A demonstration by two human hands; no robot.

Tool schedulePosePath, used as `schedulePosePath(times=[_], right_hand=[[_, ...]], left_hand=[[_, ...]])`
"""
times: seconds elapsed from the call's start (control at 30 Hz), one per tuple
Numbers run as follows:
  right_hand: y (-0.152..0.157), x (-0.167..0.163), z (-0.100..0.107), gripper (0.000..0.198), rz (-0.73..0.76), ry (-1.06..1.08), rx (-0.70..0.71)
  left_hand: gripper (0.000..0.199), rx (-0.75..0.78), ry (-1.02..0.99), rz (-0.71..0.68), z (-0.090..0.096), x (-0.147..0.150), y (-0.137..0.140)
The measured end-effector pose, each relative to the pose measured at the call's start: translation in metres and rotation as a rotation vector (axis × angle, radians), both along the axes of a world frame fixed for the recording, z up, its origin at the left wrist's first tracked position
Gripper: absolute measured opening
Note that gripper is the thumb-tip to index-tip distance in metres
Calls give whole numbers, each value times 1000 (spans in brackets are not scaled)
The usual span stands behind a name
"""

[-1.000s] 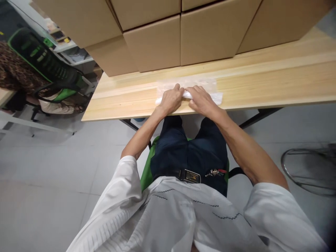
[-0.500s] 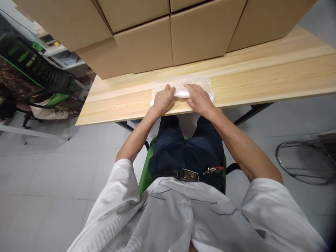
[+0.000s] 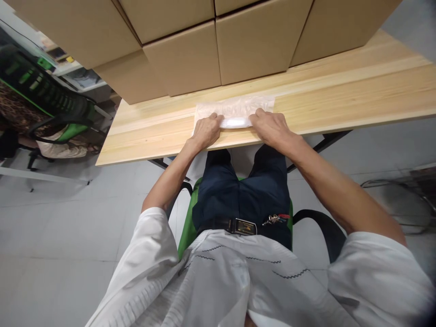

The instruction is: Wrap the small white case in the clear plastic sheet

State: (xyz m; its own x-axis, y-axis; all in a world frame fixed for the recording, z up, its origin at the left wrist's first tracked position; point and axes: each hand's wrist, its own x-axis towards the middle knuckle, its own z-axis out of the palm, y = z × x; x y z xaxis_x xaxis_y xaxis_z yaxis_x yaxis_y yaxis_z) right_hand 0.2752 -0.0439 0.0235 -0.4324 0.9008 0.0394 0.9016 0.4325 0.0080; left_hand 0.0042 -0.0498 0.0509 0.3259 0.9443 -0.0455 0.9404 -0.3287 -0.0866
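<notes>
A translucent, crinkled plastic wrap lies on the wooden table close to its front edge. Its near side forms a whiter, thicker roll; what may be inside cannot be made out. My left hand is closed over the left part of that near side, with the thumb and fingertips pressed together on it. On the right part, my right hand grips in the same way, knuckles up. The white roll shows between the two hands, and the flat part spreads out beyond them.
Large brown cardboard boxes stand stacked along the table's back. At left a green and black mesh chair holds a partly visible person. A metal ring-framed object rests on the floor at right. A green chair is under me.
My right hand has shifted right along the plastic wrap, and its elbow has swung outward. The hands are wider apart, so more of the white roll shows. The camera view has shifted slightly.
</notes>
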Motion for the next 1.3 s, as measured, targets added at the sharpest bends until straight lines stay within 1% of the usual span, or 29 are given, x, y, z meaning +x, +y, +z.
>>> schedulePosePath(times=[0.1, 0.23, 0.4, 0.57, 0.73, 0.83, 1.0, 1.13, 1.3], right_hand=[[-2, 6, 5, 53, 9, -79, -18], [2, 14, 5, 51, 52, -129, -21], [7, 16, 6, 47, 83, -156, -37], [7, 15, 12, 42, 62, -165, -92], [6, 17, 17, 45, 83, -191, -111], [4, 18, 22, 47, 93, -230, -127], [-4, 19, 33, 53, 116, -259, -136], [-10, 19, 40, 55, 95, -293, -150], [-11, 20, 39, 59, 79, -298, -140]], left_hand=[[65, -23, 7, -3, 3, -2, -1], [66, -22, -7, -4, 3, -9, 1], [69, -45, 16, 4, 5, -20, 2], [66, -43, 62, 7, 7, -29, 3], [62, -59, 106, 33, 9, -39, 2], [63, -65, 134, 38, 9, -43, 2], [61, -64, 158, 47, 10, -42, -2], [60, -75, 164, 54, 13, -41, -5], [60, -96, 153, 81, 16, -40, -8]])
